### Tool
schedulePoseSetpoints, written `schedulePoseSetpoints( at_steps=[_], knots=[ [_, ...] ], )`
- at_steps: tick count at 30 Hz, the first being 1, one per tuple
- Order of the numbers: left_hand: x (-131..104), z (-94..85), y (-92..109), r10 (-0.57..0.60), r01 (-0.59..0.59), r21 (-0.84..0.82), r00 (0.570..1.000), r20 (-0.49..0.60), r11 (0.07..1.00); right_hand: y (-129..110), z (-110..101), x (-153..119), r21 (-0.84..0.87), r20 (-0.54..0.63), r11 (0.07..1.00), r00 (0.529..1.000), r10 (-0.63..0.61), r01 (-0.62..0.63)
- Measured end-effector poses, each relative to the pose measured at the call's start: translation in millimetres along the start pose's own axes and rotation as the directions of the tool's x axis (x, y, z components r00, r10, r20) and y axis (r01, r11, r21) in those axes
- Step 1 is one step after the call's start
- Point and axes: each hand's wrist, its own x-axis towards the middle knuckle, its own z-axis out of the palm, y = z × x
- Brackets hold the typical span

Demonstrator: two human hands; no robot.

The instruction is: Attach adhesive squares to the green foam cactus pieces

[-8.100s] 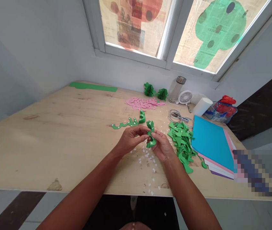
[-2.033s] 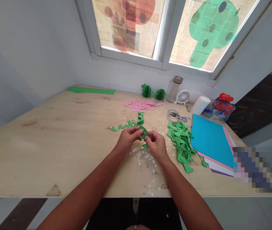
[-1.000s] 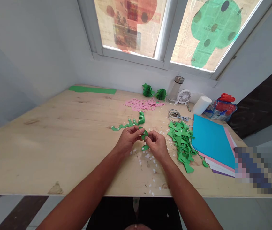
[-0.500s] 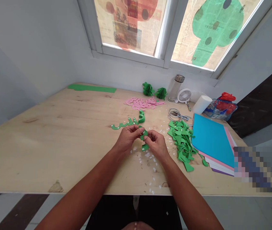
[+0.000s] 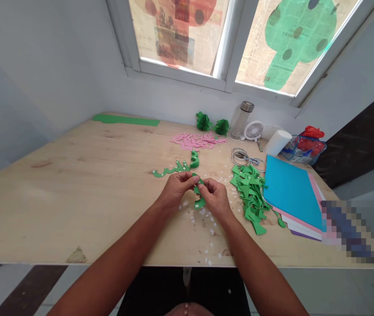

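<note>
Between my two hands is a green paper cutout point(image 5: 199, 203) with wavy edges and small white squares on it. My left hand point(image 5: 178, 188) pinches its upper end between thumb and fingers. My right hand point(image 5: 213, 195) grips it from the other side, thumb on top; the fingertips partly hide the paper. Just beyond my hands lie a small stack of green cutouts point(image 5: 194, 159) and a row of wavy green cutouts point(image 5: 167, 172), all dotted with white squares. Tiny white paper bits point(image 5: 211, 219) are scattered below and around my right hand.
Green scraps point(image 5: 251, 193) lie right of my hands, beside coloured sheets point(image 5: 287, 184). Behind are pink cutouts point(image 5: 195, 141), green paper ornaments point(image 5: 203, 121), a bottle point(image 5: 242, 119), a fan point(image 5: 253, 130), a white roll point(image 5: 278, 143) and scissors point(image 5: 255, 161). A green strip point(image 5: 127, 120) lies back left.
The green cutout in my hands has turned slightly, so its lower part shows more below my fingers. Both hands stay nearly in place, still gripping it.
</note>
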Motion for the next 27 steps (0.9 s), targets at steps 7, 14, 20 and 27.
schedulePoseSetpoints(
  at_steps=[7, 14, 20, 27],
  knots=[
    [-1.7, 4.2, 2.2, 0.073, -0.07, 0.065, 0.996, -0.047, 0.995, -2.0, -1.1, -0.4, -0.082, -0.102, 0.996, 0.994, -0.032, 0.024],
    [-5.6, 6.5, 6.3, 0.242, -0.217, 0.157, 0.957, -0.163, 0.964, -3.7, -1.0, -1.3, -0.07, -0.174, 0.997, 0.984, -0.031, 0.019],
    [-7.4, 5.9, 8.0, 0.331, -0.286, 0.27, 0.934, -0.136, 0.919, -3.8, -0.1, -0.3, -0.061, -0.185, 0.998, 0.982, -0.019, 0.008],
    [-8.8, 6.1, 7.8, 0.352, -0.307, 0.35, 0.933, -0.072, 0.885, -2.0, -0.2, 0.1, -0.037, -0.183, 0.999, 0.983, -0.024, 0.018]
  ],
)
